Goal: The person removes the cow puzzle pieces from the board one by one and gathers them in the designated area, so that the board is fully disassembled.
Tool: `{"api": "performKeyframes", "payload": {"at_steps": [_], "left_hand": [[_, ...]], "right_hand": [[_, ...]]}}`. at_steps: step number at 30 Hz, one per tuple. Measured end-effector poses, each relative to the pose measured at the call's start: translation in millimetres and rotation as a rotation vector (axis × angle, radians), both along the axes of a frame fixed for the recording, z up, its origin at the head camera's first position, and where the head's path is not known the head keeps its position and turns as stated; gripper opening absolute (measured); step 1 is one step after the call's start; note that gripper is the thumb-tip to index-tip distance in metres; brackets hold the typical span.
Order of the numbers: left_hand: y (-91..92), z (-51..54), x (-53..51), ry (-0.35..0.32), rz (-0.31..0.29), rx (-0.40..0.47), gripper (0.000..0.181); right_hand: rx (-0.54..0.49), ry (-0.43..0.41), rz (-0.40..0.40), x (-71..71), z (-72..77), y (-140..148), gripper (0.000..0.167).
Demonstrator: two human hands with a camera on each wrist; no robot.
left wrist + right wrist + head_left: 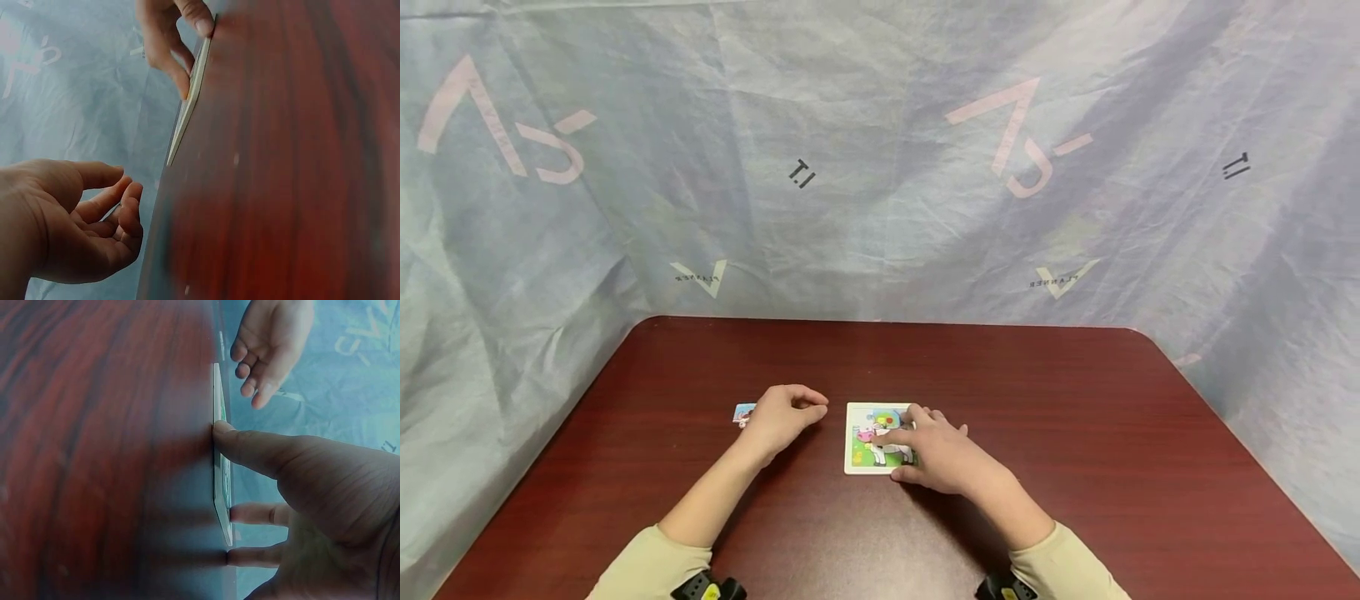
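A square picture board with a pale rim lies flat on the table. Its picture shows a white cow with a pink muzzle on green. My right hand rests over the right part of the board and hides it. One finger touches the picture, and the thumb touches the near edge. To the board's left, my left hand is held apart from it. In the left wrist view its fingers curl loosely with nothing between them. A small picture piece lies left of that hand, partly hidden by it.
The dark red wooden table has rounded far corners. A grey cloth with printed marks hangs behind it and along both sides. Black straps with devices show at the sleeves.
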State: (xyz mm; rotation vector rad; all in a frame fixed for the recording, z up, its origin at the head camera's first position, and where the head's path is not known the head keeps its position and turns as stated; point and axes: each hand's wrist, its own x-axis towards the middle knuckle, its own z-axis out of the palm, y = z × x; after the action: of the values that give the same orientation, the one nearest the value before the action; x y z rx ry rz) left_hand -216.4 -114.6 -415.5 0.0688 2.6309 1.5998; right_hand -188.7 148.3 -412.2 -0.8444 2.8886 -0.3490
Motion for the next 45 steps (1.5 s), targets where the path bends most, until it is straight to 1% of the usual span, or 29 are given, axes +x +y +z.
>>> {"api": "performKeyframes", "payload": {"at_steps": [7, 13, 19, 22, 26, 28, 32, 40, 45], "left_hand": [[18.1, -5.5, -2.9, 0.008, -0.03, 0.036, 0.01], [32.7, -8.6, -7.0, -0.012, -0.048, 0.057, 0.01], [41.6, -11.3, -9.2, -0.031, -0.066, 0.046, 0.01], [44.8, -12.1, -9.4, -0.025, -0.071, 0.045, 0.01], [50.0, -10.9, -9.2, -0.018, -0.078, 0.056, 0.011], [53.0, -10.4, -9.5, -0.025, -0.075, 0.057, 0.011], [58.0, -10.5, -10.6, -0.029, -0.07, 0.013, 0.009], [65.8, -10.3, -12.1, -0.03, -0.036, -0.135, 0.006], [68.8, -10.5, -11.7, -0.029, -0.025, -0.198, 0.007]], "right_hand": [[0.006, -0.004, -0.005, -0.7, -1.6, -1, 0.046], [0.002, 0.005, -0.007, -0.3, -1.3, -1, 0.046], [-0.004, 0.015, 0.007, 0.3, -1.5, -1, 0.046], [-0.003, 0.017, 0.01, 0.0, -2.0, -1, 0.046], [0.0, 0.023, 0.01, -0.2, -2.0, -1, 0.045], [0.001, 0.024, 0.008, -0.2, -1.9, -1, 0.045], [-0.003, 0.024, 0.01, 0.5, -1.3, 0, 0.045], [-0.014, 0.034, 0.021, 1.3, -1.0, 1, 0.044], [-0.012, 0.034, 0.024, 0.8, -1.3, 1, 0.044]]}}
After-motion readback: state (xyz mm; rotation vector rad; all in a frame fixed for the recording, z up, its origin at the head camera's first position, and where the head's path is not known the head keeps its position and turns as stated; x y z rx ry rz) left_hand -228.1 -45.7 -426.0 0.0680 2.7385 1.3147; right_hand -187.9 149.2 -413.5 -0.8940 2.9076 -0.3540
